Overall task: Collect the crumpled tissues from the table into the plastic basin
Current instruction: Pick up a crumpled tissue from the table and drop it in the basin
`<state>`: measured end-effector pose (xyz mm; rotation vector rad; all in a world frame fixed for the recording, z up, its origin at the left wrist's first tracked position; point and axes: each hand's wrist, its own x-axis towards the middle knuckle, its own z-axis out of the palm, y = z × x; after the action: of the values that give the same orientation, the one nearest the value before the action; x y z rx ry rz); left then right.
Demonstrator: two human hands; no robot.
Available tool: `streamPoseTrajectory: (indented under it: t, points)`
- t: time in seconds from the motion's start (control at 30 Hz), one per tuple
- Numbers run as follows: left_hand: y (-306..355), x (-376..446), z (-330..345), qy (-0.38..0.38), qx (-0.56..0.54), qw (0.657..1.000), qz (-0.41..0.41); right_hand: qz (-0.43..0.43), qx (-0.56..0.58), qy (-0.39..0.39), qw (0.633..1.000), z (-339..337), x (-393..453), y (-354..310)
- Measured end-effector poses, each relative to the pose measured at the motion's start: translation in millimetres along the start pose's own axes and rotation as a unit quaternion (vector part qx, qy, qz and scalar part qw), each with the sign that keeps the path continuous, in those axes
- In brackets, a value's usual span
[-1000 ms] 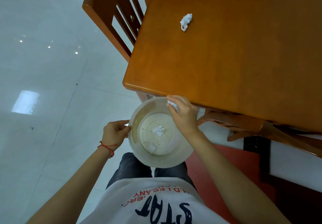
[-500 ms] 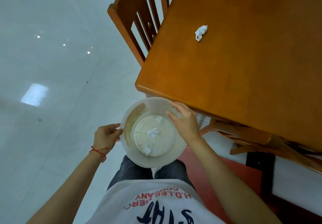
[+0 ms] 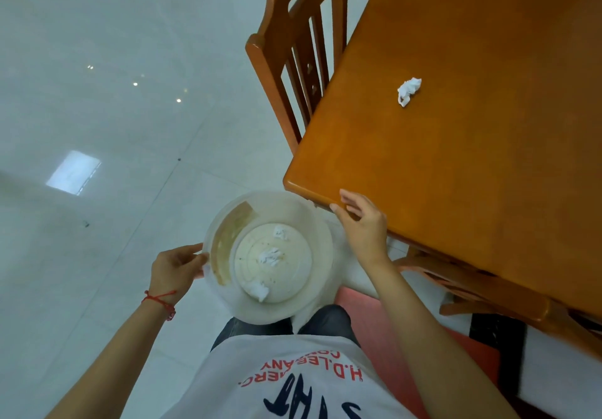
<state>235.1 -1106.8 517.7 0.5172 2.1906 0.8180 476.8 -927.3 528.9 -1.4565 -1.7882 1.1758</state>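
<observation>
Your left hand gripped basin rim, three tissues inside; right hand empty, fingers loosely spread at table corner; last tissue lay further up table, ahead-right; right hand nearer.

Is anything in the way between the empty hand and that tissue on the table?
Nothing visible. Only bare table lies between the right hand at its near corner and the crumpled tissue. The chair stands off to the side.
</observation>
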Motion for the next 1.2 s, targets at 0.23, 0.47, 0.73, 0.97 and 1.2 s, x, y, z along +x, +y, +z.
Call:
streamPoseTrajectory:
  t: [0.23, 0.47, 0.73, 0.97, 1.2]
  points:
    - [-1, 35, -28, 0.03, 0.009, 1.0, -0.001, 0.012, -0.015, 0.014, 1.0, 20, 24, -10]
    - [8, 71, -50, 0.029, 0.049, 0.998, 0.023, 0.028, -0.011, 0.032, 0.999, 27, 43, -14]
    - [20, 97, -50, 0.071, 0.013, 0.997, -0.012, 0.022, -0.01, 0.022, 0.999, 27, 75, -19]
    - [32, 121, -44, 0.099, 0.012, 0.995, -0.028, 0.029, -0.004, -0.007, 1.0, 19, 111, -13]
    - [57, 140, -29, 0.121, -0.021, 0.992, -0.041, 0.039, -0.01, -0.02, 0.999, 12, 141, -7]
